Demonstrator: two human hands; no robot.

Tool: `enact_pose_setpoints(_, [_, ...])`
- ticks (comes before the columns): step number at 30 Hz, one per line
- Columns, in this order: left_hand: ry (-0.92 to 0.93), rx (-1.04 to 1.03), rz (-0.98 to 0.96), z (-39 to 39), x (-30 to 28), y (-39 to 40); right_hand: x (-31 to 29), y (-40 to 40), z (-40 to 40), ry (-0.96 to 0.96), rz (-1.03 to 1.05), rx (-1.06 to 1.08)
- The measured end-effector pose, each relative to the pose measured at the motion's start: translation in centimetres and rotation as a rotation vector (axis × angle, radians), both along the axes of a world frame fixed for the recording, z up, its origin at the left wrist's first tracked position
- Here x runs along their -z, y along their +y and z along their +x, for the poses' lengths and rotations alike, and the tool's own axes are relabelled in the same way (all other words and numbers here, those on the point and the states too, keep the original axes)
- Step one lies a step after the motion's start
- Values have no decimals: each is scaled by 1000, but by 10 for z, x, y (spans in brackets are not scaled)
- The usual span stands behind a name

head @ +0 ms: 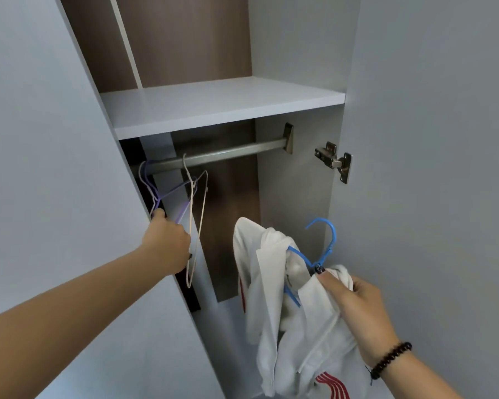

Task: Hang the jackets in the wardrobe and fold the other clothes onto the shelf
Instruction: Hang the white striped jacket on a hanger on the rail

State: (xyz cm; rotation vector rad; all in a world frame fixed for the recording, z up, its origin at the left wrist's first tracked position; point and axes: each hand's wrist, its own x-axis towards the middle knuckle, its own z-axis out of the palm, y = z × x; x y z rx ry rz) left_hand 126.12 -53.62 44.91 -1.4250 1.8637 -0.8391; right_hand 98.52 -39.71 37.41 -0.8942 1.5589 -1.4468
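A white jacket point(274, 321) with red stripes hangs on a blue hanger point(326, 240). My right hand point(355, 306) grips the jacket's collar and the hanger's neck, low at the right of the open wardrobe. The blue hook points up, below the metal rail point(228, 154). My left hand point(167, 243) reaches into the wardrobe's left side and holds the empty purple hanger point(167, 194), beside a cream hanger point(195, 226); both hang from the rail. The white shelf point(213, 108) above the rail is bare.
The left wardrobe door point(55, 168) stands open beside my left arm. The right door point(429, 139) is open too, its metal hinge point(333, 161) near the rail's right bracket. A brown back panel point(231, 214) lies behind the rail.
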Motion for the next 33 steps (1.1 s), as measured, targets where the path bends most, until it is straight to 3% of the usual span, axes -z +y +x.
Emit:
enact_pose_setpoints(3, [82,-162,78,-16,13,5,7,7,8,3,-9,-11])
enact_pose_setpoints(6, [78,-115,78,-14,28,12,5,18,15,37,-50,-11])
enact_pose_setpoints(7, [228,-131,54,-8,36,13,4,22,16,46,-63,-16])
enact_pose_setpoints(8, [516,-152,26,-3,40,18,3,27,16,48,-75,-23])
enact_pose_setpoints(9, [925,-160,-40,-3,40,27,2,33,15,52,-85,-31])
enact_pose_setpoints(10, [1189,-191,-107,-4,42,35,2,38,13,61,-90,-39])
enact_pose_setpoints(11, [1323,-224,-177,-4,45,42,1,43,11,72,-93,-51])
enact_pose_setpoints(13, [1116,-175,-149,0,45,60,-3,54,6,79,-106,-83])
enact_pose_setpoints(15, [719,-38,-15,-1,42,83,-8,64,0,72,-119,-119])
enact_pose_setpoints(18, [113,-40,91,-6,33,129,-17,79,-7,70,-156,-209])
enact_pose_setpoints(24, [139,-22,-39,4,42,199,-17,119,-7,74,-259,-327])
enact_pose_setpoints(33, [186,-117,-45,34,45,284,-11,161,20,59,-269,-447])
